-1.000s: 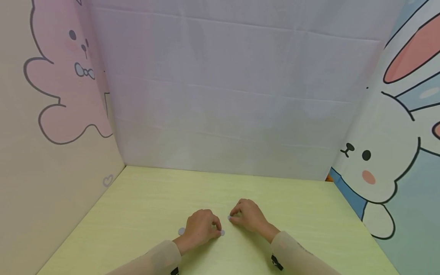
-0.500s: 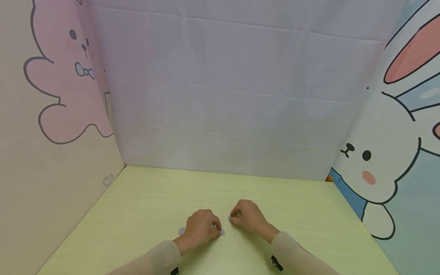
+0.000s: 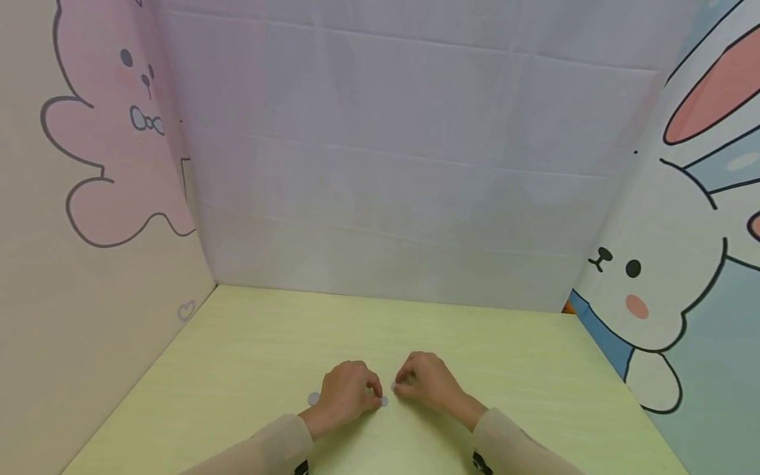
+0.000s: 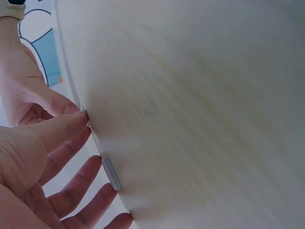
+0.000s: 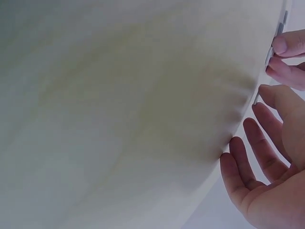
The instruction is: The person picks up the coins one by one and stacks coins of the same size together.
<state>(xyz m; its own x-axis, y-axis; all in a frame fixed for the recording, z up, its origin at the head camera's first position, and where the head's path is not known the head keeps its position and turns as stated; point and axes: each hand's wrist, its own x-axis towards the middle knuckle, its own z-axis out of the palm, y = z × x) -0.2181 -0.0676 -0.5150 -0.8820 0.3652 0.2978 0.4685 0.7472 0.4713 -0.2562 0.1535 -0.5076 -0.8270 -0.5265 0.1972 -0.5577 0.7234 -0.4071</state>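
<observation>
Three small grey discs lie low on the pale yellow table [image 3: 285,336]. Thumb and forefinger of my left hand [image 3: 346,390] pinch one grey disc [image 3: 384,401] at its edge. Opposite, my right hand [image 3: 432,382] pinches a second grey disc [image 3: 394,386]; the right wrist view shows this disc [image 5: 257,98] edge-on between thumb and forefinger. The two held discs are a short gap apart. Behind the left hand lies the third disc [image 3: 313,398], partly hidden; in the left wrist view a thick grey piece [image 4: 111,173] sits by that hand's other fingertips.
A white sheet [image 3: 392,165] hangs along the table's back edge. The left panel [image 3: 119,297] bears a pink cartoon animal, the right panel [image 3: 683,290] a white rabbit; both border the table.
My right hand has drawn nearer to me and slightly left with its disc, closing the gap to the left hand's disc. The left hand has stayed in place.
</observation>
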